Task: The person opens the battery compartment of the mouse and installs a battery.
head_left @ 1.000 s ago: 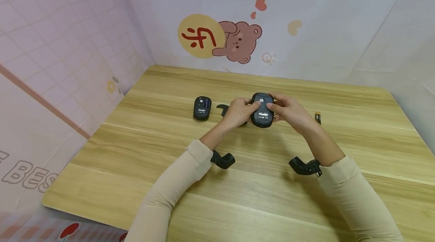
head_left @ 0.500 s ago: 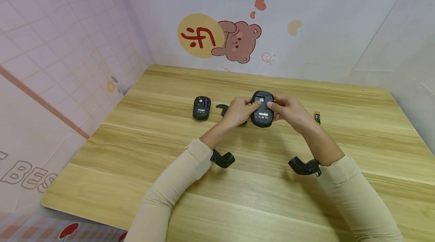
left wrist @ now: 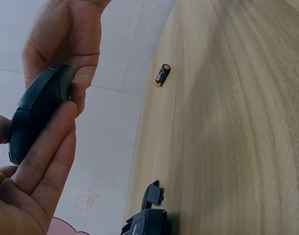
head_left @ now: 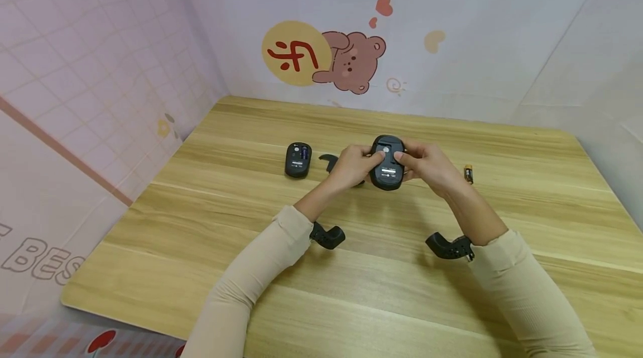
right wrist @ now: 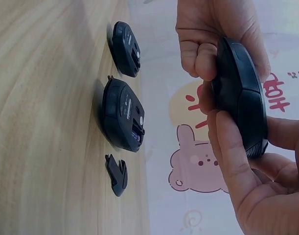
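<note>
Both hands hold a black computer mouse (head_left: 387, 175) above the table, its underside turned up toward the head camera. My left hand (head_left: 354, 161) grips the left side, with the thumb on the underside. From the right, my right hand (head_left: 429, 162) holds it too, thumb tip near the middle and fingers behind. A white round sticker and a label show on the underside, with a dark gap near its upper end. The right wrist view shows one overturned mouse (right wrist: 126, 49), another overturned mouse (right wrist: 122, 115) with its battery slot uncovered, and a loose battery cover (right wrist: 116, 175).
In the head view an overturned mouse (head_left: 298, 160) with a blue battery lies left of the hands. A dark curved piece (head_left: 329, 161) shows beside the left hand, partly hidden. A small battery (head_left: 469, 173) lies to the right. Printed cloth (head_left: 477, 56) hangs behind the table (head_left: 382, 302).
A dark gap has appeared near the upper end of the held mouse's underside, under the thumbs. Hands and mouse stay almost in place; the things on the table have not moved.
</note>
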